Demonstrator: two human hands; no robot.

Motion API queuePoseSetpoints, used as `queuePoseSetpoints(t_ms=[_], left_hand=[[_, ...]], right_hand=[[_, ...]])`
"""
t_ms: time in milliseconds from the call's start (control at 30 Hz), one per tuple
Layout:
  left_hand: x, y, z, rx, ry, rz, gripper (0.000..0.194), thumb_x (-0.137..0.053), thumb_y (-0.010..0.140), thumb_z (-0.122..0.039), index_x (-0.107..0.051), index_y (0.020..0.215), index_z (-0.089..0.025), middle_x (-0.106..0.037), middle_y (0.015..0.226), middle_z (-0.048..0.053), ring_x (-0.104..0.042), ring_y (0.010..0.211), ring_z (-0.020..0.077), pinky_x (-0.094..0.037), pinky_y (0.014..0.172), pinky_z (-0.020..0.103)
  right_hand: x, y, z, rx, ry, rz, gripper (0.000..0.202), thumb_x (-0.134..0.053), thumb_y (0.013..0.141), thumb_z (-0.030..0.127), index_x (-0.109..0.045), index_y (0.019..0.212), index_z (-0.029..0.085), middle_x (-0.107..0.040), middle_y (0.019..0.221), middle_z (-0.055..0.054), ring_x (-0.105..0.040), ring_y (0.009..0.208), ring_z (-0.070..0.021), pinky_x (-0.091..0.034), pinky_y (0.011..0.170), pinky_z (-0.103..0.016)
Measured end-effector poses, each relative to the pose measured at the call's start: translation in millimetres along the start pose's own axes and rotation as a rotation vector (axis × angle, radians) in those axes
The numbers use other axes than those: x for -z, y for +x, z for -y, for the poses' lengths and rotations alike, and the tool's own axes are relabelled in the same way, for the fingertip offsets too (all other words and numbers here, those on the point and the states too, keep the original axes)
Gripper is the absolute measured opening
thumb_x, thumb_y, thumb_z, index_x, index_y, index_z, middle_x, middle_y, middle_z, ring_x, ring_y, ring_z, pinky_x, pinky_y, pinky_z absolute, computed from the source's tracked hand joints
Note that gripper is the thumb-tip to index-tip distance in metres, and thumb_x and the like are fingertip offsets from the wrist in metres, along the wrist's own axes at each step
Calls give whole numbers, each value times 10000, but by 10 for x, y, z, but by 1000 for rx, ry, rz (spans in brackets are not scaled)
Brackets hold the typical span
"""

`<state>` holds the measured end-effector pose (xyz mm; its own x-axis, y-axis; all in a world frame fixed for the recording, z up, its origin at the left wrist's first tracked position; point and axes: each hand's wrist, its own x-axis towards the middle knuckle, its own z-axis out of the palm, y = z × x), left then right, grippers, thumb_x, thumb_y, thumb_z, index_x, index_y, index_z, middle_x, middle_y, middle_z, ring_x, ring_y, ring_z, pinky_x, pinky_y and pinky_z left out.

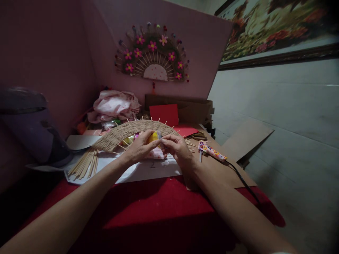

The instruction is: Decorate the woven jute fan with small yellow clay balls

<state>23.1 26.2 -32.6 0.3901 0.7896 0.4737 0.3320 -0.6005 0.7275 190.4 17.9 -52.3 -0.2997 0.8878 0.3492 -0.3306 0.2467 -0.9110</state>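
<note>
A small yellow packet (154,137) with a clear plastic end is held up over the middle of the table. My left hand (141,144) is closed on its body. The fingertips of my right hand (176,146) pinch together at the clear end. Behind both hands a half-round woven fan (127,128) of brown cord on thin sticks stands in an arch. Its lower middle is partly covered by my hands, and pink-and-white cloth (156,153) shows beneath them. Small yellow and pink bundles (129,140) show under the arch.
Loose sticks (84,164) lie left on a white sheet (124,176). At right, a flower-patterned glue gun (212,151) with a black cord rests on cardboard (217,173). Behind are red card (164,114) and bunched cloth (115,106). A finished flowered fan (153,53) hangs above.
</note>
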Motion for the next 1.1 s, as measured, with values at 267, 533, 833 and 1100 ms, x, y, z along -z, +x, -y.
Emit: queuePoseSetpoints(t_ms=[267,533,833,1100], left_hand=[[5,-3,21,35,-107,21,345,-568,785,-475,-537,938,-167,-475,755,-7,-447,689,124,-355,607,257],[3,-13,28,46,-170,41,328,-578,783,-457,-543,936,-170,-482,773,-4,-453,708,126,-362,626,260],[-9,-8,34,61,-221,44,329,-589,769,-447,-547,927,-162,-495,773,-10,-463,710,121,-363,636,258],[0,-21,-23,93,-262,51,355,-595,760,-449,-541,947,-152,-518,784,3,-480,726,130,-378,647,267]], right_hand=[[-27,-11,45,-65,69,6,171,-686,709,302,-638,750,144,-590,586,14,-525,486,-86,-426,424,-205],[-18,-17,46,-73,75,29,149,-668,723,296,-652,753,151,-594,578,18,-534,489,-86,-438,441,-204],[-5,6,-5,-67,68,26,193,-699,703,330,-650,763,153,-603,595,21,-524,463,-78,-421,422,-204],[1,2,-8,-60,80,35,178,-693,725,319,-658,766,148,-609,615,15,-530,478,-74,-437,443,-206]])
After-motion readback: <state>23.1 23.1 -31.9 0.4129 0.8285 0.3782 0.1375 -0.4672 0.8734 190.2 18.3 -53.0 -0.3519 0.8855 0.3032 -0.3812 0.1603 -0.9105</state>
